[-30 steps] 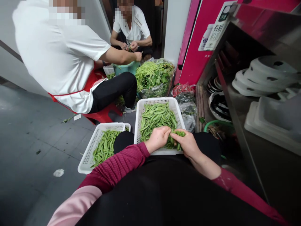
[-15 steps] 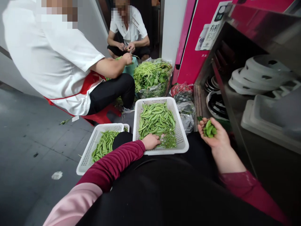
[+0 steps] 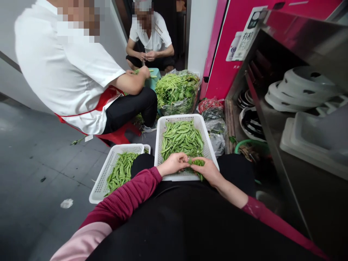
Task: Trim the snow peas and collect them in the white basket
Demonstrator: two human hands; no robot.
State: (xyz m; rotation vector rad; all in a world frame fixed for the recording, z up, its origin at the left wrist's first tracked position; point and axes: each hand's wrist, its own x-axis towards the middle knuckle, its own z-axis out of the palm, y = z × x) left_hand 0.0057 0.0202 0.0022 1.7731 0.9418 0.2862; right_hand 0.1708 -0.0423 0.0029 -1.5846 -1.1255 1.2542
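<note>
A white perforated basket [image 3: 158, 140] rests on my lap, filled with green pea pods [image 3: 183, 136]. Over its near side my two hands meet. My right hand [image 3: 208, 170] is curled round a small bunch of pea pods [image 3: 198, 163], which shows above and below the fingers. My left hand [image 3: 174, 164] is closed in a pinch, its fingertips at the end of a green pod held by the right hand. What lies beneath my hands is partly hidden. To the left, lower down, a second white basket [image 3: 101, 183] also holds pea pods [image 3: 122, 168].
A co-worker in white [image 3: 73, 69] sits at left on a red stool [image 3: 119, 136]; another person [image 3: 152, 36] squats behind a heap of leafy greens [image 3: 176, 87]. Plastic bags [image 3: 216, 127] lie beyond my basket. At right stand a green-rimmed bin [image 3: 240, 143] and a metal shelf [image 3: 261, 119] with containers.
My right hand has swung left from beside the shelf to above the basket with its green handful. My left hand has lifted off the basket's contents and met it. The green-rimmed bin is now uncovered.
</note>
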